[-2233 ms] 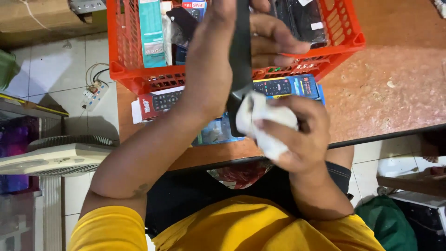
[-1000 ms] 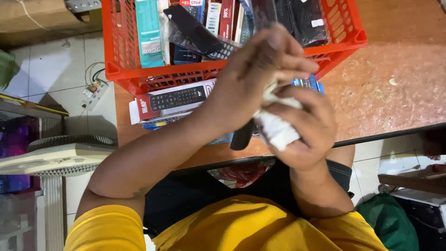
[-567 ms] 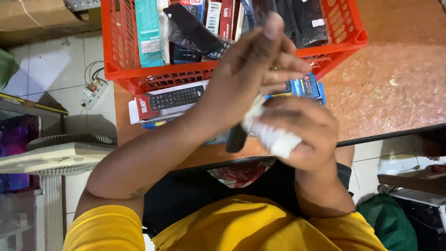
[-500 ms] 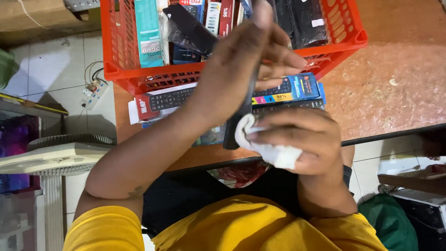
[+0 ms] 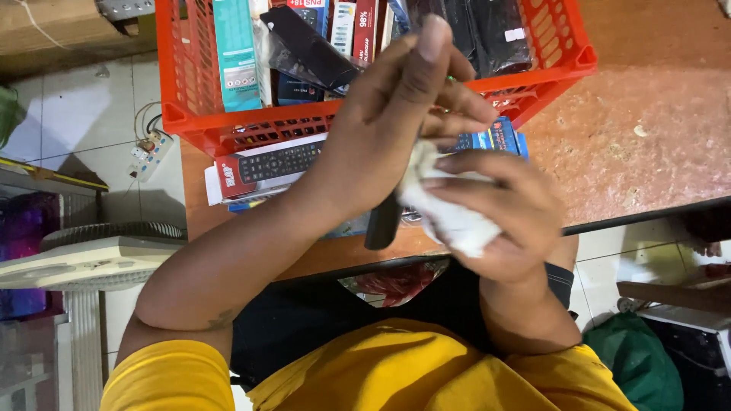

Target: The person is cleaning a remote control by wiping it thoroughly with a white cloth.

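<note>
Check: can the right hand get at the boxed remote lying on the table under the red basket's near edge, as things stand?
Probably not right away: the right hand is full of white cloth, and the left hand with its black remote sits between it and the boxed remote.

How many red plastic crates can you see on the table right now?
1. The red crate sits at the table's far edge, packed with boxed remotes, just beyond the left hand gripping a black remote. Its top edge is cut off, so another could be out of view.
</note>
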